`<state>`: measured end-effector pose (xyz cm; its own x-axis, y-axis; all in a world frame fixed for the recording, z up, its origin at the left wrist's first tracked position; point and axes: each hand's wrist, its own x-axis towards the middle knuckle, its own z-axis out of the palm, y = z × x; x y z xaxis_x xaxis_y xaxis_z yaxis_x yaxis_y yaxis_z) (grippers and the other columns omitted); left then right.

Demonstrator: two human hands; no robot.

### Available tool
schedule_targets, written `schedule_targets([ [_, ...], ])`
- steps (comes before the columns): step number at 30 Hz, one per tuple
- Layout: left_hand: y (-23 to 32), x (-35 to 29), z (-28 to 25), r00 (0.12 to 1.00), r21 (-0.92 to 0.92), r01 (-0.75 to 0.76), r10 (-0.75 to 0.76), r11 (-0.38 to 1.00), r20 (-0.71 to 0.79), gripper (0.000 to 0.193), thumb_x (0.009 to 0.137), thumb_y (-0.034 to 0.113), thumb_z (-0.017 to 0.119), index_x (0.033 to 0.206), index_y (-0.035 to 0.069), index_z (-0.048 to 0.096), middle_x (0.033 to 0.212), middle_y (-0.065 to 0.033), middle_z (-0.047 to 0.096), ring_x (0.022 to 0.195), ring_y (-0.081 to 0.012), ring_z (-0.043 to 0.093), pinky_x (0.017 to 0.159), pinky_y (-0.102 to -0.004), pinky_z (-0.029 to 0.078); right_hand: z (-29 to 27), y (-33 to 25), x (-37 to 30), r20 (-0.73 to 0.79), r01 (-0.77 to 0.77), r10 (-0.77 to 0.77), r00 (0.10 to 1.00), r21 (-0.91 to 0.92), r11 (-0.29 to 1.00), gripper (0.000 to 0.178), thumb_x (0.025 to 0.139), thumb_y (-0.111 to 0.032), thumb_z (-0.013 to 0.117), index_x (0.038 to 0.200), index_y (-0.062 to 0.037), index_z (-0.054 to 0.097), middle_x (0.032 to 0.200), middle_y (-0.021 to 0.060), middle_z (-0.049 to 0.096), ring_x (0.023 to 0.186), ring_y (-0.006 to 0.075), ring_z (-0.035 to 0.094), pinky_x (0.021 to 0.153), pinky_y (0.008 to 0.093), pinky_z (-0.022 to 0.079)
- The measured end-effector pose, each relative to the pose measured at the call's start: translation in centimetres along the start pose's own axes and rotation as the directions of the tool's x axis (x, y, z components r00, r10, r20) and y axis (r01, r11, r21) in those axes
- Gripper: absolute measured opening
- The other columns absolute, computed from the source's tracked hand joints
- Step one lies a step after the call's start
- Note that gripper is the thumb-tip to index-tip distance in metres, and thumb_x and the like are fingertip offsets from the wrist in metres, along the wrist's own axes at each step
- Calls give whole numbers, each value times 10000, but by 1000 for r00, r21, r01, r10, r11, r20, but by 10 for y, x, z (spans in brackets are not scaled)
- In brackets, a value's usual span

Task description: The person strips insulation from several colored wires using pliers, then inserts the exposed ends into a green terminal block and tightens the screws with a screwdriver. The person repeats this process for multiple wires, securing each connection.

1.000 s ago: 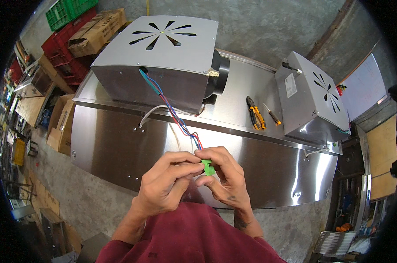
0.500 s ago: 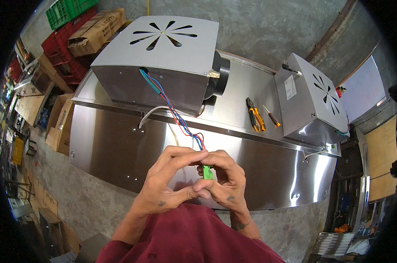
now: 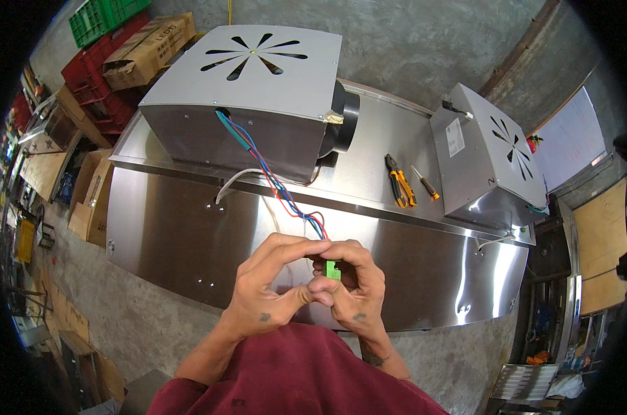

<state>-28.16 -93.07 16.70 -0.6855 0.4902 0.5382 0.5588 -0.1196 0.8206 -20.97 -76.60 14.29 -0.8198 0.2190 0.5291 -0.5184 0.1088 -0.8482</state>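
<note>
Steel unit (image 3: pixel 410 266): bears both boxes. Large box (image 3: pixel 244 91): grey, left. Small box (image 3: pixel 476 159): grey, right. Wires (image 3: pixel 314 218): red, blue, from large box. Left hand (image 3: pixel 261 287): curled, meeting right; hold cannot be told. Right hand (image 3: pixel 363 280): pinching. Pliers (image 3: pixel 397 174): between boxes. Screwdriver (image 3: pixel 434 190): beside pliers. Connector (image 3: pixel 333 270): green, in right hand's pinch.

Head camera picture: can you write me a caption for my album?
Left hand and right hand meet around a small green piece, colorful wires trailing from a gray box.
</note>
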Motion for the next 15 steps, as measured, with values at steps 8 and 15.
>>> schedule_targets([
  [8,-6,-1,4,998,-191,66,-63,979,21,737,833,165,966,1482,22,648,1369,-153,678,1245,-266,707,1082,-409,593,-2,1,4,-5,-30,30,1000,46,999,494,916,-38,886,1349,9,653,1218,114,690,1023,162,715,908,305,613],
  [15,-3,-7,-4,994,-367,104,-84,924,71,713,904,96,911,1530,-6,584,1518,-187,551,1358,-296,643,1164,-443,561,-17,0,10,102,29,-17,995,-117,993,558,881,-150,916,1366,16,695,1234,143,727,1085,206,733,927,336,619],
])
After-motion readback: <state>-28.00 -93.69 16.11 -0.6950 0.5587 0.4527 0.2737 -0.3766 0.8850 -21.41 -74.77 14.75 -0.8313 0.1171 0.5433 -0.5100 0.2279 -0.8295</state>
